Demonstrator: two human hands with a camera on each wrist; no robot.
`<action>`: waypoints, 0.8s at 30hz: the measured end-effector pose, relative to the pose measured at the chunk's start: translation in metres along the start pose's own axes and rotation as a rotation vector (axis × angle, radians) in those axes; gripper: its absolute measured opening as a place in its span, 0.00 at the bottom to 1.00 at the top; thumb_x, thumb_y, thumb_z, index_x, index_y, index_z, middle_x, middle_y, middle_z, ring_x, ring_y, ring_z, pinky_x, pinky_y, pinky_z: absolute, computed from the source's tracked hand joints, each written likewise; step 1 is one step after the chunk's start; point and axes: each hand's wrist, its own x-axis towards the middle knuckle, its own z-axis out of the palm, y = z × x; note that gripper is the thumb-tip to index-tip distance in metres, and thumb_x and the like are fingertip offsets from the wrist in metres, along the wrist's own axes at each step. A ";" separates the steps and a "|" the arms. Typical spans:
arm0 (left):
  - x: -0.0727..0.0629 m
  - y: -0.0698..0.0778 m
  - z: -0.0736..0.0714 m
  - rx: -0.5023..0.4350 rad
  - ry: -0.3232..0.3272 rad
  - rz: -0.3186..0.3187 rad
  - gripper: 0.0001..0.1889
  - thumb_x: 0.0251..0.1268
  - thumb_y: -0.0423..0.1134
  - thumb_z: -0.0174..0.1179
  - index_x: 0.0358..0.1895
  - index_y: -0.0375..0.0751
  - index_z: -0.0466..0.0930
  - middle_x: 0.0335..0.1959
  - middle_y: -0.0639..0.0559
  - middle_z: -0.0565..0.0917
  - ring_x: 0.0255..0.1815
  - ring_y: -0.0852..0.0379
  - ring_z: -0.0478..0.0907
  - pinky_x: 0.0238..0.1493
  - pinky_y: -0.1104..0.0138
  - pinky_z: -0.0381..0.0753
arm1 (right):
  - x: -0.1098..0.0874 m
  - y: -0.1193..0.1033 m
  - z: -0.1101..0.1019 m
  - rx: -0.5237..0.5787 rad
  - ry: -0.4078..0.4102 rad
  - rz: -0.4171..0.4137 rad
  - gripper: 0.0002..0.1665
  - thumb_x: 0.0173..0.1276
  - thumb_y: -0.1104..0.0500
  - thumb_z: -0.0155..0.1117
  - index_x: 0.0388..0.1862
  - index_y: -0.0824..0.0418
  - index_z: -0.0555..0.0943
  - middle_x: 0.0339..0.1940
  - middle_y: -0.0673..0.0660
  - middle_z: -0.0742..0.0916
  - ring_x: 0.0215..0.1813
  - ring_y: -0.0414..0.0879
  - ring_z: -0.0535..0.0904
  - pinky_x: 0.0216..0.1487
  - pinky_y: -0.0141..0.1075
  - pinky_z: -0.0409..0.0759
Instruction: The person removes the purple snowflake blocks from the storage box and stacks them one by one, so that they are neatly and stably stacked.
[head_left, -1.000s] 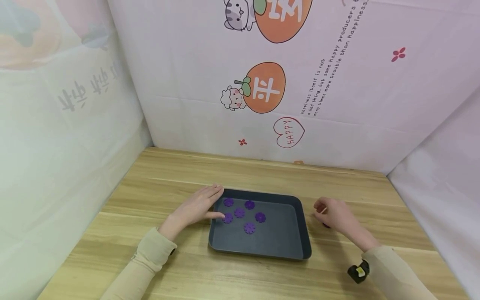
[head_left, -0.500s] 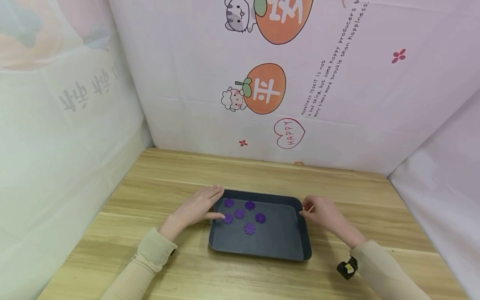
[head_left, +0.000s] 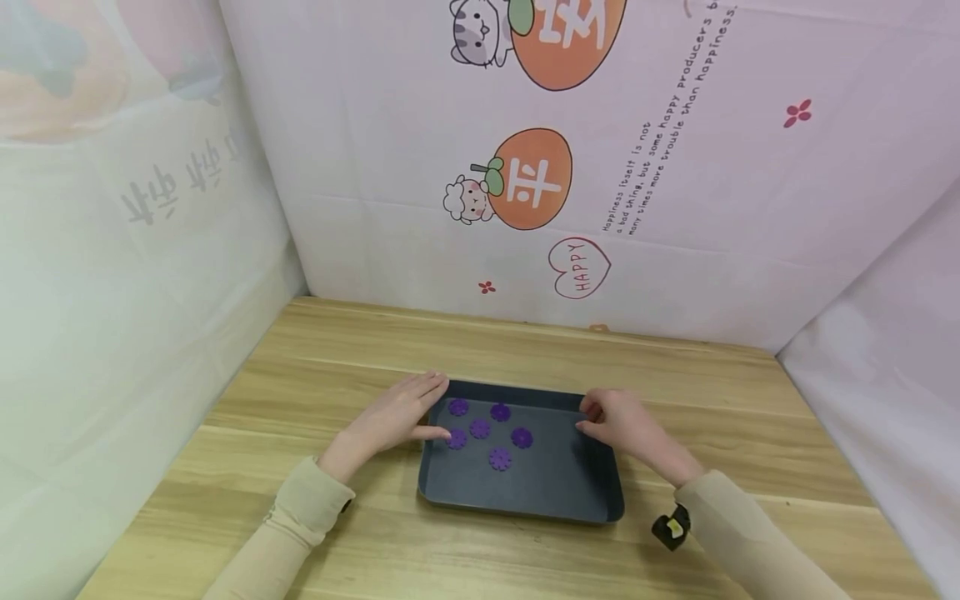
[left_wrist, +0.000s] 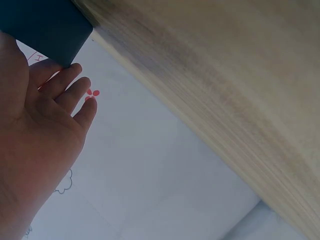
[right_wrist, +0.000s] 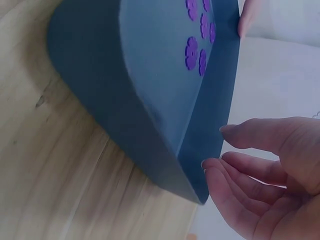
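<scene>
A dark grey rectangular tray (head_left: 517, 492) lies on the wooden table, with several purple flower-shaped discs (head_left: 500, 459) flat in its left half. My left hand (head_left: 395, 412) rests at the tray's back left corner, fingers extended along the rim. Its thumb reaches inside, over the edge of one disc. In the left wrist view, those fingers lie beside the tray's outer corner (left_wrist: 50, 30). My right hand (head_left: 626, 423) hovers over the tray's right side near the back corner. The right wrist view shows its fingers (right_wrist: 235, 187) loosely bent, thumb apart, nothing visible between them.
The wooden table (head_left: 360, 542) extends around the tray. A white printed cloth (head_left: 390, 217) hangs behind it, with more white cloth at the left and right. A small black device (head_left: 671, 527) is strapped at the right wrist.
My right hand has moved left from the table beside the tray to above the tray's right side. A dark spot was visible under it at first. The left hand and discs stay put.
</scene>
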 end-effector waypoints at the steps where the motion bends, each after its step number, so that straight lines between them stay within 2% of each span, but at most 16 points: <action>1: 0.000 0.000 0.000 0.000 -0.003 -0.002 0.45 0.63 0.65 0.58 0.73 0.33 0.64 0.73 0.38 0.69 0.76 0.40 0.65 0.75 0.48 0.67 | 0.001 -0.001 0.001 -0.001 -0.003 -0.010 0.11 0.62 0.61 0.71 0.39 0.67 0.83 0.32 0.56 0.88 0.34 0.44 0.83 0.34 0.37 0.84; 16: 0.000 0.000 0.000 -0.009 -0.016 -0.004 0.45 0.64 0.65 0.58 0.74 0.33 0.63 0.74 0.38 0.68 0.76 0.40 0.64 0.76 0.48 0.67 | 0.016 -0.018 0.015 0.021 -0.031 -0.080 0.11 0.60 0.62 0.73 0.38 0.67 0.84 0.32 0.56 0.89 0.33 0.41 0.83 0.34 0.36 0.85; 24: 0.000 -0.003 0.000 -0.007 0.008 0.011 0.45 0.63 0.64 0.59 0.73 0.32 0.65 0.73 0.37 0.69 0.75 0.40 0.65 0.75 0.48 0.68 | 0.026 -0.029 0.023 0.045 -0.060 -0.098 0.10 0.60 0.63 0.73 0.37 0.67 0.84 0.31 0.56 0.89 0.31 0.40 0.82 0.32 0.33 0.84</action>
